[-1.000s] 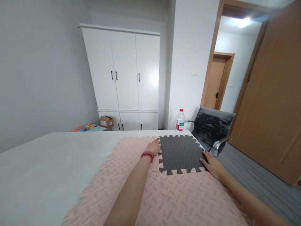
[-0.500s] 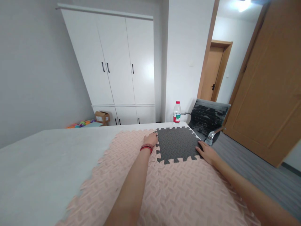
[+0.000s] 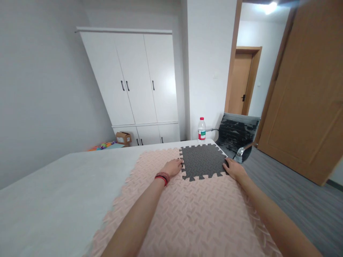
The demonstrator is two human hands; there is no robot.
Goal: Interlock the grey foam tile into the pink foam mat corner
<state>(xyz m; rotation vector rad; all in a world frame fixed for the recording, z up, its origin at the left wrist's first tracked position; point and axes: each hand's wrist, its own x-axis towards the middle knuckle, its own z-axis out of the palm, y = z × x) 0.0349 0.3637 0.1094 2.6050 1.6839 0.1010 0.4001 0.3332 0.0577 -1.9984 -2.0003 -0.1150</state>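
Observation:
A dark grey foam mat tile (image 3: 203, 160) with jigsaw edges lies among pink foam mat tiles (image 3: 193, 210) at the far end of the table. My left hand (image 3: 173, 167) rests palm down on the pink tile, its fingertips at the grey tile's left edge. Its fingers are stretched out, and red bands circle that wrist. At the opposite side, my right hand (image 3: 235, 168) holds the grey tile's right edge, the thumb on top and the other fingers partly hidden. The tile's near teeth lie along the pink edge; whether they interlock cannot be made out.
A red-capped plastic bottle (image 3: 202, 129) stands at the table's far edge. Beyond the right corner is a worn black chair (image 3: 235, 134). White table surface (image 3: 61, 200) extends to the left. A cardboard box (image 3: 123, 138) sits by the white cabinet (image 3: 134, 78).
My left hand has slid nearer along the grey tile's left edge. My right hand has shifted slightly farther along the right edge. The camera view has tilted up a little.

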